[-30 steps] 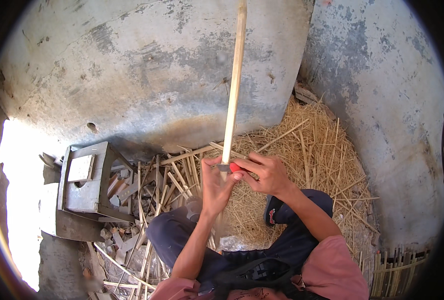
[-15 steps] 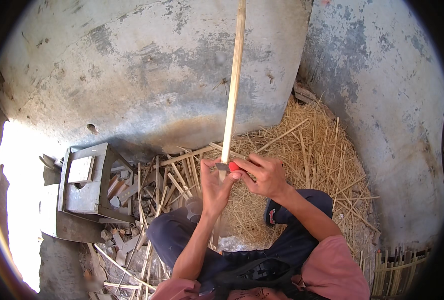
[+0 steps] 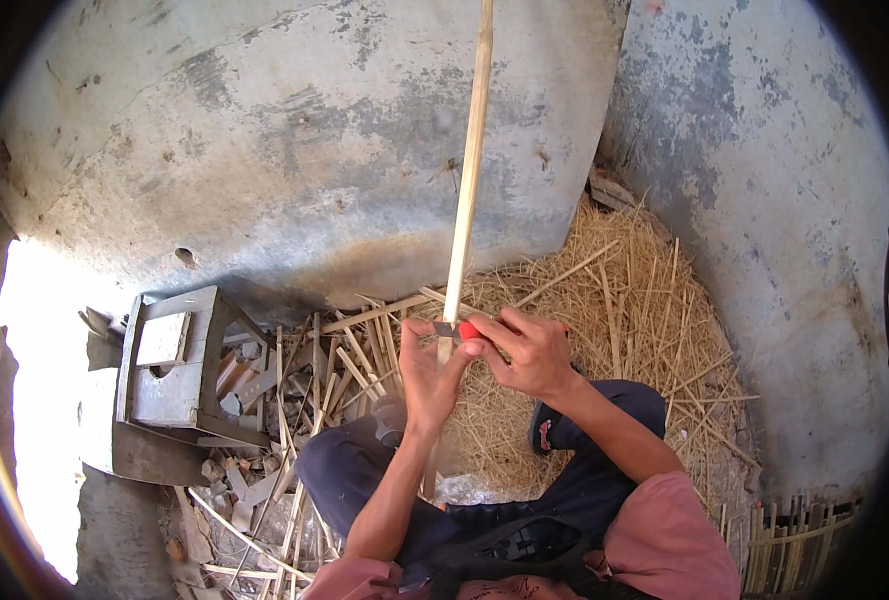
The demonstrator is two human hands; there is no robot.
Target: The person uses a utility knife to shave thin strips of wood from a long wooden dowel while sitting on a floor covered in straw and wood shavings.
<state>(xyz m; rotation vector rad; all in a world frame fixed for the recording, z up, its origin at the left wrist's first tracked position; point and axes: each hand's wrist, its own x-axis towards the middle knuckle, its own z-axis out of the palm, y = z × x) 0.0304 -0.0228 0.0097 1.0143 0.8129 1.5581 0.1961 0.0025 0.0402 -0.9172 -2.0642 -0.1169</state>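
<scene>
A long, pale bamboo strip (image 3: 472, 150) rises from between my hands and leans slightly right at its far end. Its lower part passes down between my legs. My right hand (image 3: 530, 350) is closed around the red handle (image 3: 469, 330) of a small knife. The knife's dark blade (image 3: 446, 328) lies across the strip, touching it. My left hand (image 3: 431, 380) grips the strip at the blade, its fingers at the blade's left end and its thumb near the red handle. The fingers' undersides are hidden.
Straw-like shavings (image 3: 645, 310) cover the floor at the right. Loose strips (image 3: 350, 365) lie left of my hands. A wooden stool (image 3: 180, 350) lies tipped by bright light at the left. Worn walls (image 3: 295, 150) stand ahead; a slatted piece (image 3: 800, 545) is at the lower right.
Both hands keep the same grip. The blade has shifted very slightly upward in the picture, and the strip's far end leans a touch more to the right.
</scene>
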